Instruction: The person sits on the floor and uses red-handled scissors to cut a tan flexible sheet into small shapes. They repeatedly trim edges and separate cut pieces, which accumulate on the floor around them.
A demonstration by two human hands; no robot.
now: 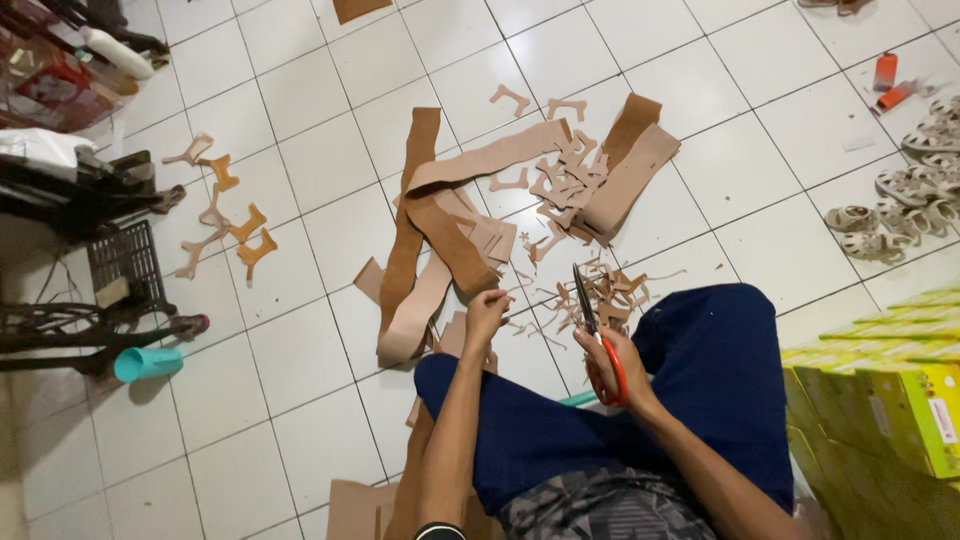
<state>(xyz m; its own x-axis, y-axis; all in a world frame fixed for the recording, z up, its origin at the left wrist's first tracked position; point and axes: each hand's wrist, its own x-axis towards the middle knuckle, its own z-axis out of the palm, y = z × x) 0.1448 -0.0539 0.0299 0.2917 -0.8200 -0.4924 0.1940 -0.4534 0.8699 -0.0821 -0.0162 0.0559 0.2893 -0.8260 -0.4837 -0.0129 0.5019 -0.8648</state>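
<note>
**Cutting a small piece from the tan sheet**

Your right hand (612, 365) is closed around the red handles of the scissors (590, 320), and the dark blades point away from you, over the floor (320, 420) just in front of your knees. Your left hand (486, 308) pinches a small tan piece (512, 292) between the fingertips and holds it near the blades, a little to their left.

To cut well, I think you should keep the piece tight and flat, feed it slowly into the blades, and turn the piece, not the scissors, at the curves. Keep the left fingertips away from the cutting line.

The material looks like thin leather or a similar sheet: matte, flexible, pale tan on one side and darker brown on the other. Long strips (420, 230) lie folded and curled in the middle of the floor. Beside them is a pile of cut shapes (565, 170) with forked ends. More forked shapes (225, 225) lie towards the left edge of the floor. Small thin scraps (620, 290) are just beyond the blades.
</note>
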